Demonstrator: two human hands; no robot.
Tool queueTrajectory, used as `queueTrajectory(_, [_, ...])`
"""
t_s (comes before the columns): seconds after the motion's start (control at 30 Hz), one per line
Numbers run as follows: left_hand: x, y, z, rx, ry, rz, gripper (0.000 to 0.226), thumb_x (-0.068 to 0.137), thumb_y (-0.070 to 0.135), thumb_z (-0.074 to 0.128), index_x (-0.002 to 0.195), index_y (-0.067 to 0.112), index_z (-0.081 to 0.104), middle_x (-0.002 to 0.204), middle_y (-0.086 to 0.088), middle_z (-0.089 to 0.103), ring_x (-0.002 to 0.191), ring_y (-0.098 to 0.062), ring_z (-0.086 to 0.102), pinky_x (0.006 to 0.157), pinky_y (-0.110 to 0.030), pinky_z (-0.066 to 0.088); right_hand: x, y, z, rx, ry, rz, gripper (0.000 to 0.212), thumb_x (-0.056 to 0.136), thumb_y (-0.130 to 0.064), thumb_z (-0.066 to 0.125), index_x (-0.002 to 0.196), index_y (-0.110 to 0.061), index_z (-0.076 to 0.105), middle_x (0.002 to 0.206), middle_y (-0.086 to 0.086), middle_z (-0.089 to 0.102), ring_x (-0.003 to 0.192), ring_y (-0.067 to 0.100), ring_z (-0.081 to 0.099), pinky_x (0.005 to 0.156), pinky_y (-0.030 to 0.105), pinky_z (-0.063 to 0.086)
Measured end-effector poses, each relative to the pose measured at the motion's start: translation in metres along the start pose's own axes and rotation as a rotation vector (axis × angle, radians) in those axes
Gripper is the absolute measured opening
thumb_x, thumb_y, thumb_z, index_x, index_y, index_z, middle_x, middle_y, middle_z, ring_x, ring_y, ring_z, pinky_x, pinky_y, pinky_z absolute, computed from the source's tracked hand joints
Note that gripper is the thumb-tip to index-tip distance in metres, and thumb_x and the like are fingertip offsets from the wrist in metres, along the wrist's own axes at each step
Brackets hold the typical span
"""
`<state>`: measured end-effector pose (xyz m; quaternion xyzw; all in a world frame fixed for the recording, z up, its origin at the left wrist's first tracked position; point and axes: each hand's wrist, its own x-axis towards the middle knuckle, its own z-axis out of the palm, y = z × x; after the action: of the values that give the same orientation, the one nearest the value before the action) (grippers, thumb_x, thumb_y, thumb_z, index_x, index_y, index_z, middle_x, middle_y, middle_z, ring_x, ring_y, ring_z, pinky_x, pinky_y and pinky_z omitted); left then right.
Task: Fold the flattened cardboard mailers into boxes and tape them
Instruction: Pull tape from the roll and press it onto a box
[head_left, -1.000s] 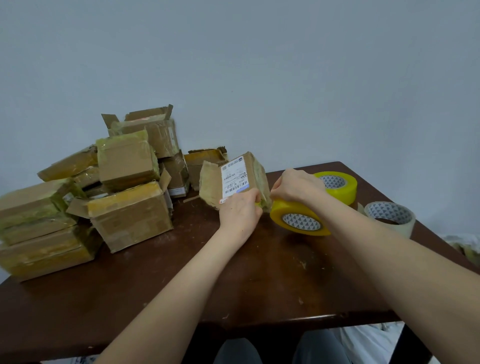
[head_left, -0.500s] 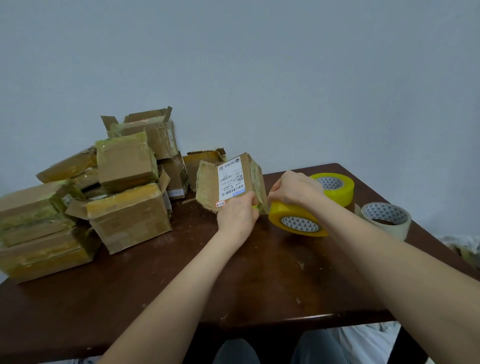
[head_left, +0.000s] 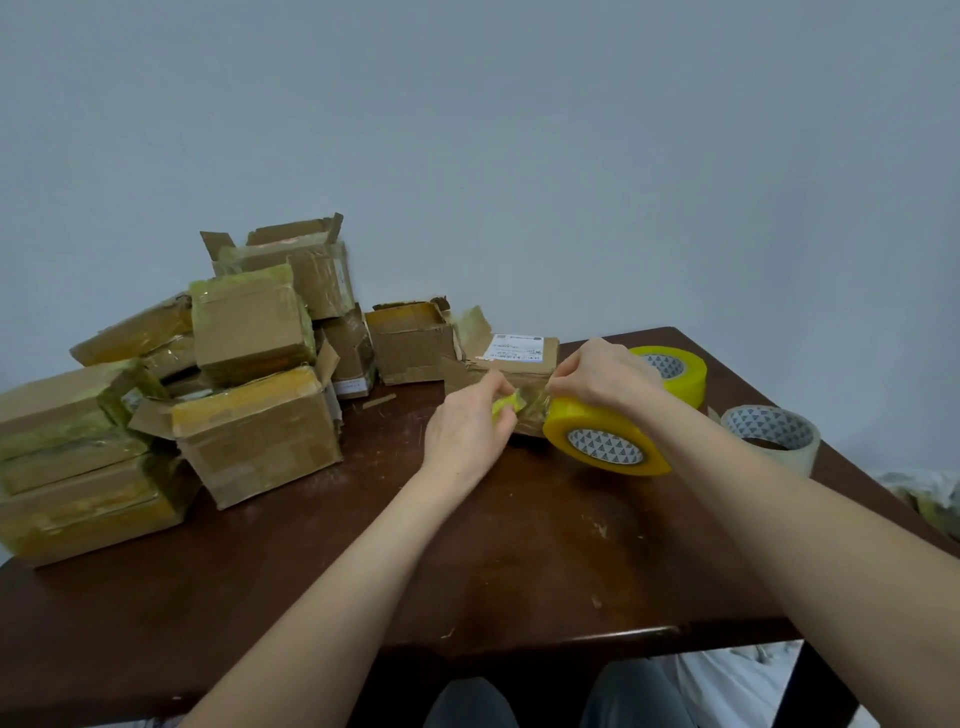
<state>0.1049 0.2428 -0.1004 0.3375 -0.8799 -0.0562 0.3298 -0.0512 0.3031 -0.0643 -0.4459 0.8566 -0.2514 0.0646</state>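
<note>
Left hand (head_left: 467, 431) pinches the tape end (head_left: 506, 408); right hand (head_left: 602, 376) holds the yellow roll (head_left: 605, 441) beside a box (head_left: 519, 371), its label (head_left: 514, 347) unreadable.

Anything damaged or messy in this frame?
Yes. The stacked boxes at left look battered and lean unevenly; the topmost box has torn flaps standing open. The tape end that the left hand pinches is crumpled into a yellow wad. Small scraps dot the table.

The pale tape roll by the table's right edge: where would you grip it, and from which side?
Probably from above: the pale tape roll lies flat, core opening upward, so a thumb in the core and fingers on the outer wall can pinch its ring.
</note>
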Motion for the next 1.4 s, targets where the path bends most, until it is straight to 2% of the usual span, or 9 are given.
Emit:
queueTrajectory(0.43, [-0.016, -0.03, 0.033, 0.398, -0.292, -0.008, 0.02, 0.097, 0.031, 0.044, 0.114, 0.024, 0.05, 0.109, -0.001, 0.064, 0.096, -0.028, 0.062, 0.064, -0.032, 0.039, -0.002, 0.013, -0.011, 0.113, -0.062, -0.034, 0.018, 0.082, -0.042, 0.064, 0.094, -0.035, 0.075, 0.101, -0.006, 0.067, 0.092, 0.017, 0.058, 0.074, 0.032, 0.048])
queueTrajectory(0.57, [-0.005, -0.022, 0.018, 0.52, -0.075, 0.051, 0.028, 0.092, 0.041, 0.046, 0.111, 0.023, 0.055, 0.108, 0.0, 0.055, 0.096, -0.021, 0.057, 0.059, -0.028, 0.038, -0.001, 0.015, -0.011, 0.116, -0.076, -0.078, 0.016, 0.083, -0.04, 0.063, 0.09, -0.033, 0.075, 0.098, -0.003, 0.068, 0.092, 0.018, 0.059, 0.076, 0.034, 0.052])
queueTrajectory(0.63, [0.014, -0.014, 0.009, 0.397, 0.112, 0.138, 0.021, 0.087, 0.025, 0.052, 0.105, 0.018, 0.06, 0.102, -0.001, 0.057, 0.092, -0.021, 0.056, 0.054, -0.028, 0.035, 0.0, 0.017, -0.011, 0.129, -0.077, -0.075, 0.008, 0.082, -0.041, 0.064, 0.081, -0.038, 0.072, 0.098, -0.005, 0.067, 0.095, 0.018, 0.059, 0.081, 0.037, 0.053])
queueTrajectory(0.73, [0.038, 0.0, 0.003, 0.052, 0.163, 0.185, 0.019, 0.087, 0.012, 0.053, 0.101, 0.018, 0.065, 0.094, 0.003, 0.06, 0.089, -0.014, 0.056, 0.062, -0.026, 0.042, 0.002, 0.025, -0.011, 0.215, -0.05, -0.063, 0.011, 0.076, -0.044, 0.065, 0.069, -0.038, 0.072, 0.095, -0.005, 0.07, 0.092, 0.018, 0.062, 0.083, 0.042, 0.055])
queueTrajectory(0.87, [0.045, 0.015, 0.014, -0.142, 0.033, 0.136, 0.028, 0.093, 0.02, 0.052, 0.118, 0.02, 0.065, 0.113, 0.005, 0.064, 0.105, -0.01, 0.057, 0.089, -0.029, 0.047, 0.002, 0.031, -0.01, 0.374, 0.005, -0.098, 0.012, 0.072, -0.046, 0.064, 0.074, -0.041, 0.075, 0.094, -0.005, 0.072, 0.093, 0.016, 0.064, 0.086, 0.045, 0.054])
queueTrajectory(1.0, [0.058, 0.007, 0.015, -0.429, -0.298, 0.047, 0.047, 0.094, 0.0, 0.033, 0.13, 0.017, 0.057, 0.132, 0.001, 0.058, 0.125, -0.01, 0.049, 0.11, -0.033, 0.035, -0.002, 0.034, -0.017, 0.496, 0.016, -0.146, 0.011, 0.081, -0.041, 0.066, 0.073, -0.046, 0.071, 0.098, -0.011, 0.07, 0.095, 0.011, 0.061, 0.086, 0.035, 0.052])
queueTrajectory(1.1, [0.075, -0.002, 0.016, -0.255, -0.482, 0.14, 0.051, 0.094, 0.003, 0.034, 0.135, 0.027, 0.053, 0.141, 0.006, 0.051, 0.131, -0.012, 0.043, 0.11, -0.036, 0.035, -0.002, 0.037, -0.022, 0.489, 0.005, -0.164, 0.014, 0.084, -0.039, 0.065, 0.073, -0.046, 0.071, 0.093, -0.014, 0.068, 0.09, 0.01, 0.061, 0.082, 0.034, 0.053])
queueTrajectory(1.23, [0.076, -0.015, 0.025, 0.02, -0.54, 0.373, 0.052, 0.095, 0.016, 0.047, 0.141, 0.038, 0.042, 0.154, 0.017, 0.028, 0.134, -0.012, 0.039, 0.099, -0.041, 0.045, -0.001, 0.037, -0.017, 0.455, 0.013, -0.128, 0.017, 0.084, -0.037, 0.064, 0.07, -0.044, 0.07, 0.089, -0.016, 0.067, 0.089, 0.01, 0.061, 0.086, 0.038, 0.053])
queueTrajectory(1.4, [0.06, -0.04, 0.041, 0.389, -0.429, 0.169, 0.054, 0.101, 0.039, 0.035, 0.152, 0.031, 0.015, 0.161, 0.0, 0.005, 0.139, -0.028, 0.03, 0.103, -0.044, 0.04, 0.0, 0.04, -0.009, 0.422, -0.002, -0.089, 0.017, 0.08, -0.037, 0.065, 0.065, -0.044, 0.071, 0.09, -0.02, 0.068, 0.097, 0.011, 0.06, 0.092, 0.043, 0.051])
